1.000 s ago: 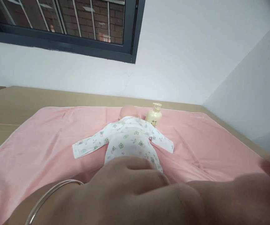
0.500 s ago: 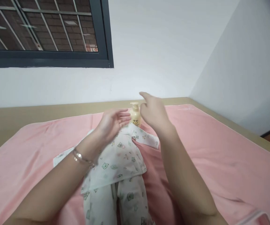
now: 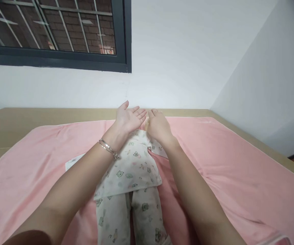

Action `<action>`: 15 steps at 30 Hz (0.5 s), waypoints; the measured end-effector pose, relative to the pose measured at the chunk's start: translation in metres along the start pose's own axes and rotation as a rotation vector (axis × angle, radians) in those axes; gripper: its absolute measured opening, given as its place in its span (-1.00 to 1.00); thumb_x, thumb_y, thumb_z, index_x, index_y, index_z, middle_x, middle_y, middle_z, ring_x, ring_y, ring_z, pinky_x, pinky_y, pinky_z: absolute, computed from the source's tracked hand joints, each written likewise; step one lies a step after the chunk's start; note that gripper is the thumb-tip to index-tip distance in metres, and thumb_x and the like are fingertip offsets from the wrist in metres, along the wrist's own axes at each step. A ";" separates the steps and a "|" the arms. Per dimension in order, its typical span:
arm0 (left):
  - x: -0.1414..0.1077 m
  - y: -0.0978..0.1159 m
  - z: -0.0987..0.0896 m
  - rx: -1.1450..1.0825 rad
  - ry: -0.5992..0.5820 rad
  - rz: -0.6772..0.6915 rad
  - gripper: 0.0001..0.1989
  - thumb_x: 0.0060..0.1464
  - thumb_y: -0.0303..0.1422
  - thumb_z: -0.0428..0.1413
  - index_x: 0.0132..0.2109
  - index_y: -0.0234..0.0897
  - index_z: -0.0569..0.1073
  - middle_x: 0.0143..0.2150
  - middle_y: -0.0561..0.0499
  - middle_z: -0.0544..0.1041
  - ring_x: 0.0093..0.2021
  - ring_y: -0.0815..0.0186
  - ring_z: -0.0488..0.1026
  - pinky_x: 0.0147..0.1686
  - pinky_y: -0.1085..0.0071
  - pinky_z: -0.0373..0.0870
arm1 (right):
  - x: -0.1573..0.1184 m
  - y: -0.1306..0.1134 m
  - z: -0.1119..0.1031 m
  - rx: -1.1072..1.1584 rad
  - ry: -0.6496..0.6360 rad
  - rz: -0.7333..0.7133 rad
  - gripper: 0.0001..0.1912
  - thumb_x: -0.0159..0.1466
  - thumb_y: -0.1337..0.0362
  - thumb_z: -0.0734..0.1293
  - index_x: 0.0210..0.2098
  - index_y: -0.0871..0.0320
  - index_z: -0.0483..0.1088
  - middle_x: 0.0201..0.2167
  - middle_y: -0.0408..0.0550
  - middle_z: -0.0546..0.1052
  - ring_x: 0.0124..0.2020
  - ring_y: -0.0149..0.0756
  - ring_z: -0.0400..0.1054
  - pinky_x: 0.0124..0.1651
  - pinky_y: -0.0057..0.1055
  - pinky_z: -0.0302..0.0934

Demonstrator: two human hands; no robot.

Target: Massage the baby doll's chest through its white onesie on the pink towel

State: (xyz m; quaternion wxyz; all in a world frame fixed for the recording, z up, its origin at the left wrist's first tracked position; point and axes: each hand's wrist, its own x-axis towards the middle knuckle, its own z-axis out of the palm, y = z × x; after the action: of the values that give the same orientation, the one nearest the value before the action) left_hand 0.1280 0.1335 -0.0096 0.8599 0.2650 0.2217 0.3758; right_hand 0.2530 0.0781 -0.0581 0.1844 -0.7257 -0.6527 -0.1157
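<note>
A pale yellow bottle (image 3: 147, 125), mostly hidden, shows just beyond the patterned top (image 3: 134, 166).

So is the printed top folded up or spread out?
Spread out: the printed top lies over the pink cloth, a sleeve showing out to each side and its hem across the patterned trousers.

A plain indoor room with signs of infant care; whether home or nursery cannot be told. Small animal-print baby clothes (image 3: 136, 170) lie on a pink blanket (image 3: 220, 160) spread over the wood-toned table (image 3: 47, 117). Bare white walls (image 3: 182, 51) meet beyond its far right corner, and above the left of its far edge a dark-framed window (image 3: 52, 30) shows bars (image 3: 85, 11) and brickwork (image 3: 72, 27) outside.
</note>
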 end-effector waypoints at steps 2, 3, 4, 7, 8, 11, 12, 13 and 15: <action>-0.020 0.006 -0.008 0.008 -0.005 0.027 -0.29 0.28 -0.16 -0.12 0.43 -0.47 0.00 0.42 -0.34 0.12 0.42 0.11 0.13 0.42 0.28 0.10 | 0.000 -0.002 0.002 -0.025 0.024 0.019 -0.46 0.39 0.48 0.12 0.34 0.45 0.15 0.31 0.24 0.18 0.35 -0.01 0.02 0.42 -0.15 -0.06; -0.031 0.010 -0.012 0.015 -0.008 0.036 -0.30 0.27 -0.18 -0.10 0.43 -0.48 0.02 0.40 -0.34 0.16 0.40 0.10 0.17 0.41 0.27 0.12 | 0.000 -0.004 0.002 -0.044 0.031 0.033 -0.47 0.39 0.47 0.12 0.34 0.44 0.17 0.31 0.24 0.19 0.34 -0.02 0.03 0.41 -0.16 -0.03; -0.043 0.014 -0.014 0.024 -0.010 0.041 -0.31 0.26 -0.20 -0.09 0.42 -0.48 0.04 0.38 -0.34 0.19 0.38 0.08 0.21 0.40 0.25 0.15 | 0.001 -0.006 0.002 -0.065 0.033 0.049 -0.48 0.39 0.47 0.12 0.33 0.44 0.18 0.30 0.23 0.20 0.33 -0.02 0.05 0.39 -0.16 -0.01; -0.078 0.025 -0.016 0.054 -0.006 0.042 -0.33 0.24 -0.28 -0.06 0.42 -0.45 0.05 0.34 -0.33 0.27 0.35 0.10 0.27 0.38 0.25 0.20 | 0.002 -0.016 0.000 -0.143 0.020 0.097 -0.48 0.38 0.46 0.14 0.32 0.43 0.19 0.27 0.26 0.22 0.30 0.00 0.08 0.35 -0.17 0.05; -0.089 0.029 -0.015 0.058 -0.008 0.036 -0.33 0.23 -0.31 -0.06 0.43 -0.43 0.04 0.33 -0.32 0.28 0.34 0.11 0.28 0.38 0.25 0.22 | 0.002 -0.019 0.000 -0.168 0.018 0.109 -0.49 0.38 0.45 0.15 0.31 0.42 0.20 0.26 0.26 0.23 0.29 0.01 0.10 0.34 -0.17 0.07; -0.117 0.040 -0.014 0.038 -0.041 0.018 -0.32 0.23 -0.36 -0.06 0.44 -0.37 0.02 0.34 -0.29 0.28 0.35 0.14 0.27 0.36 0.27 0.24 | 0.001 -0.026 0.001 -0.229 0.032 0.117 -0.51 0.38 0.42 0.18 0.28 0.39 0.24 0.23 0.26 0.26 0.28 0.02 0.10 0.34 -0.17 0.06; -0.125 0.043 -0.015 0.026 -0.056 0.014 -0.33 0.23 -0.37 -0.07 0.44 -0.36 0.02 0.34 -0.28 0.28 0.35 0.15 0.27 0.36 0.26 0.24 | 0.001 -0.028 0.002 -0.241 0.034 0.121 -0.53 0.38 0.40 0.20 0.26 0.39 0.26 0.22 0.26 0.26 0.28 0.03 0.10 0.34 -0.16 0.07; -0.131 0.047 -0.015 0.013 -0.070 0.010 -0.34 0.24 -0.38 -0.08 0.44 -0.35 0.02 0.34 -0.27 0.29 0.35 0.15 0.27 0.36 0.26 0.25 | 0.000 -0.029 0.003 -0.248 0.035 0.130 -0.54 0.38 0.39 0.20 0.24 0.38 0.29 0.21 0.26 0.26 0.27 0.03 0.10 0.34 -0.16 0.08; -0.141 0.053 -0.017 -0.011 -0.096 0.004 -0.36 0.25 -0.38 -0.11 0.44 -0.33 0.02 0.34 -0.25 0.29 0.36 0.16 0.26 0.36 0.23 0.25 | -0.002 -0.031 0.003 -0.240 0.029 0.162 -0.56 0.38 0.36 0.20 0.22 0.36 0.32 0.21 0.25 0.27 0.27 0.02 0.11 0.32 -0.15 0.11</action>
State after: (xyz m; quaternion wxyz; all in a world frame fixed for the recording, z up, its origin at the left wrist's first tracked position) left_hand 0.0024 0.0611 0.0362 0.8703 0.2782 0.1776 0.3656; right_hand 0.2222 0.0803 -0.0582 0.1145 -0.7910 -0.5709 -0.1879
